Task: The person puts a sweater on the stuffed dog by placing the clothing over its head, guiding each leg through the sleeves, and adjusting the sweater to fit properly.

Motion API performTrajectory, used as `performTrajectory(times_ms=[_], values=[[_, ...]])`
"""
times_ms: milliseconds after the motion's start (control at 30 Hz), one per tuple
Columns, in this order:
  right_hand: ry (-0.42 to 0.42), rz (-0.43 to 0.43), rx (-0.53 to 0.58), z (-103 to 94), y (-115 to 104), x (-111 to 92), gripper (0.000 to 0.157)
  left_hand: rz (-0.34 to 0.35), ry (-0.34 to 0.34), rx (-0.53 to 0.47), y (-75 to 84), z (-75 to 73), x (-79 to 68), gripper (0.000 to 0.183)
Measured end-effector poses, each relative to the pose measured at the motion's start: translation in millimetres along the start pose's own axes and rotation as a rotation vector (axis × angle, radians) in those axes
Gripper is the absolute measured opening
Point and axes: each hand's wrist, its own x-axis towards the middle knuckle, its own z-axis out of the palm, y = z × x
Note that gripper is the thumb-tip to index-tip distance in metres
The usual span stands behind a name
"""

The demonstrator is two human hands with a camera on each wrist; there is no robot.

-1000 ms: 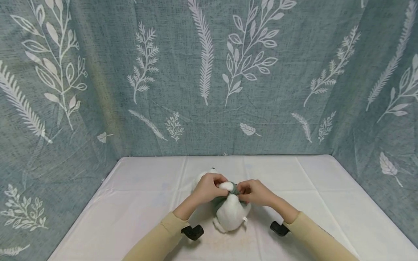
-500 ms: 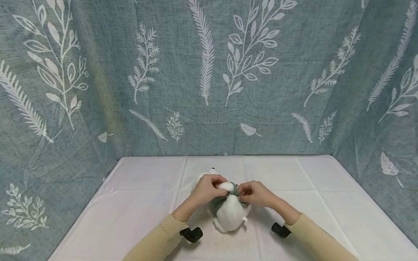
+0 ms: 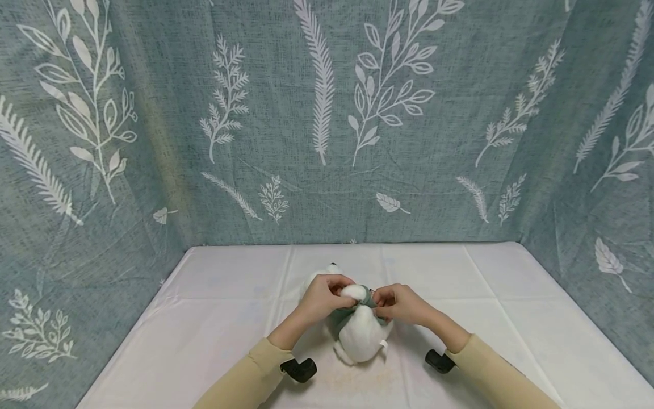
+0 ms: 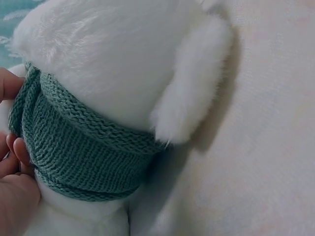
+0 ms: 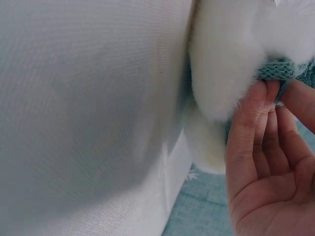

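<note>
A white plush toy animal (image 3: 361, 338) lies on the table in the head view, dressed in a green knitted sweater (image 4: 93, 137). My left hand (image 3: 323, 298) is at the far side of the toy, its thumb and fingers pinching the knit's edge. Fingertips (image 4: 20, 150) of that hand show at the left side of the left wrist view. From the other side, my right hand (image 3: 401, 302) pinches a narrow part of the sweater between thumb and fingers, seen close in the right wrist view. A furry white limb (image 4: 194, 81) of the toy hangs beside the sweater.
A white cloth (image 3: 230, 318) covers the table. Patterned blue-green curtains (image 3: 286, 125) stand along its back and sides. Black wrist devices (image 3: 300, 370) sit under both beige sleeves (image 3: 245, 375), close over the cloth.
Both hands keep nearly the same place on the toy. My right hand has shifted very slightly toward the person, and a little more green knit shows between the hands.
</note>
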Motion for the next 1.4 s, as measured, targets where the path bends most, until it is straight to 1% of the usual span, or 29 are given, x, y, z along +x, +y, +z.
performTrajectory(times_ms=[133,367,467,633,767,800,833,867,1000,1067,1100,1200,1267,1400], values=[[0.003,0.009,0.007,0.2,0,-1,0.005,-0.006,-0.005,-0.053,3.0,-0.8,-2.2,0.027],[0.008,0.018,0.016,1.1,2,-2,0.006,-0.012,-0.014,-0.104,26.2,-3.7,-13.3,0.027],[0.014,0.027,0.013,1.0,3,-2,0.007,-0.023,-0.008,-0.129,27.9,-4.2,-13.7,0.027],[0.014,0.037,0.016,0.7,5,-1,0.007,-0.017,-0.014,-0.174,26.3,-5.4,-12.8,0.029],[-0.004,0.055,0.044,-2.1,7,-1,0.009,0.01,-0.034,-0.194,25.0,-6.7,-12.4,0.031],[-0.013,0.063,0.059,-3.5,7,-1,0.011,0.026,-0.042,-0.198,20.9,-6.8,-11.2,0.032],[-0.025,0.072,0.082,-5.1,7,-1,0.012,0.04,-0.047,-0.192,16.7,-6.8,-9.8,0.032],[-0.04,0.083,0.116,-7.1,7,-2,0.015,0.049,-0.055,-0.186,16.8,-7.3,-9.9,0.032],[-0.086,0.108,0.247,-15.5,4,-3,0.023,0.076,-0.075,-0.149,5.9,-7.2,-4.9,0.033],[-0.101,0.107,0.292,-19.0,3,-3,0.024,0.068,-0.074,-0.123,7.9,-6.8,-5.2,0.033],[-0.104,0.105,0.298,-20.4,3,-3,0.024,0.067,-0.072,-0.114,4.7,-6.3,-4.1,0.033],[-0.101,0.096,0.299,-25.5,4,-1,0.025,0.07,-0.063,-0.087,4.1,-5.7,-5.1,0.032],[-0.081,0.101,0.289,-30.2,5,1,0.026,0.066,-0.062,-0.087,4.8,-5.9,-6.1,0.032],[0.014,0.112,0.258,-38.8,5,7,0.03,0.057,-0.055,-0.104,8.4,-8.2,-10.8,0.033]])
